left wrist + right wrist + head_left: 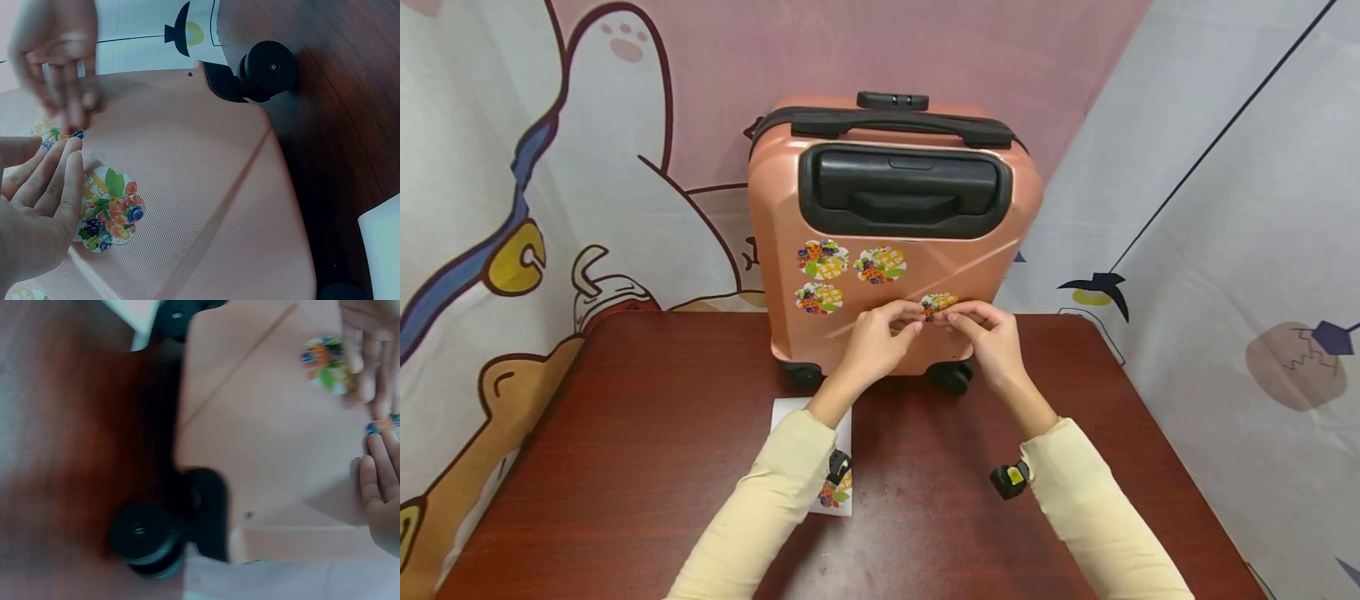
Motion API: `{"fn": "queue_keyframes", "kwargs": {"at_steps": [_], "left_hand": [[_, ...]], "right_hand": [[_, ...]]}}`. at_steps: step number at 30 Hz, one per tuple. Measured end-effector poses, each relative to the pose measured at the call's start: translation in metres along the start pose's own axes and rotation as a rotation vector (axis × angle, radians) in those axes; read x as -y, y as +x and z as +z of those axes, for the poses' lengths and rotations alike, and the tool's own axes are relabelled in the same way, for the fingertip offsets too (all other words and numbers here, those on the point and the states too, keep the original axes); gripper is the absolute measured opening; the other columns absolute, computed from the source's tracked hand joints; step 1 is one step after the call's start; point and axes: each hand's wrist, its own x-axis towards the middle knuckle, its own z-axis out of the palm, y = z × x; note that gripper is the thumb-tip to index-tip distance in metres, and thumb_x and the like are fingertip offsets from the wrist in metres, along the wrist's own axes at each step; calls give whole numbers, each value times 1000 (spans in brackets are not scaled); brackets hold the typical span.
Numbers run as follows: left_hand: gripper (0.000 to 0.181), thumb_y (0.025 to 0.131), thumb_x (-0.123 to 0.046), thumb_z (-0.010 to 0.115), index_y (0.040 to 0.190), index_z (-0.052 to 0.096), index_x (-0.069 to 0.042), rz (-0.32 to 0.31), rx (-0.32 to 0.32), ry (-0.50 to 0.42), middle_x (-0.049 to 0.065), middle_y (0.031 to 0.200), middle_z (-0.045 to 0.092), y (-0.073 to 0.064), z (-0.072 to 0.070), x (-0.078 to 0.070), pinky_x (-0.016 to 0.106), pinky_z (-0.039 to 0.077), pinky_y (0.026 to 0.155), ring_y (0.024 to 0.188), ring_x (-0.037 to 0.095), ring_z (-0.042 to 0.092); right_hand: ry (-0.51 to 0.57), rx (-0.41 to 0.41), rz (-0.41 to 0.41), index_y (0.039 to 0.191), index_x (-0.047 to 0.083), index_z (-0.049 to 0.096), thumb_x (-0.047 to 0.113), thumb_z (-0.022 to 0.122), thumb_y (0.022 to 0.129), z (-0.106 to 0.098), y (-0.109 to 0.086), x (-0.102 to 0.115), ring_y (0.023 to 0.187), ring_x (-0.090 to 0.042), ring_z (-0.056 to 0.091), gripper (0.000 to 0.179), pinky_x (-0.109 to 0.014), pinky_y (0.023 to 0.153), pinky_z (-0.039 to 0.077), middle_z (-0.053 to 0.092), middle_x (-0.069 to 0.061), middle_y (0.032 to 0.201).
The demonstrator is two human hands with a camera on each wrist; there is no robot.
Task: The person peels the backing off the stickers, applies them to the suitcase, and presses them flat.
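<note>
A fruit-patterned sticker (pixel 937 303) is at the lower right of the upright pink suitcase (pixel 940 258), between both hands. My left hand (pixel 880 337) pinches its left edge between thumb and fingers. The right hand (pixel 992 337) pinches the opposite edge. In the left wrist view, part of this sticker (pixel 57 134) shows beyond the left fingertips. Another fruit sticker (pixel 111 209) lies flat on the suitcase beside my left hand, mostly covered in the head view. Three similar stickers (pixel 880 264) are on the suitcase's left and middle. The right wrist view is blurred.
The suitcase stands on black wheels (pixel 952 377) on a dark red table (pixel 940 500). A white sticker sheet (pixel 790 407) lies on the table, partly under the left forearm. Printed cloth (pixel 1225 167) hangs behind and around the table.
</note>
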Motion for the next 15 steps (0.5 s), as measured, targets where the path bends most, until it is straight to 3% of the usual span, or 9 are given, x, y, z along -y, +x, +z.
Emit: {"fn": "queue_keyframes", "kwargs": {"at_steps": [4,6,11,15], "left_hand": [[22,88,-11,59,109,63,-5,-3,0,5,5,100,67,0,0,0,30,49,75,88,18,62],[22,88,-11,59,109,64,-5,1,-3,5,4,100,67,0,0,0,30,49,75,88,18,62],[21,88,-10,60,107,64,-5,11,-13,1,4,98,67,0,1,1,30,49,75,86,17,62],[20,88,-9,60,107,64,-5,10,-16,-2,4,98,67,0,1,1,31,49,76,87,17,62]], "right_hand": [[-25,3,52,93,-19,58,-2,57,87,-3,-4,-10,77,-18,66,18,-30,59,51,69,-13,83],[-19,4,50,93,-19,58,-2,57,87,-4,-3,-9,77,-18,66,19,-30,62,52,69,-12,82],[35,-10,-7,92,-22,56,-3,55,87,-3,1,6,75,-20,66,19,-34,72,51,68,-11,77],[58,-32,-59,90,-23,55,-5,55,87,-3,5,16,73,-22,66,18,-36,71,51,68,-13,77]]}}
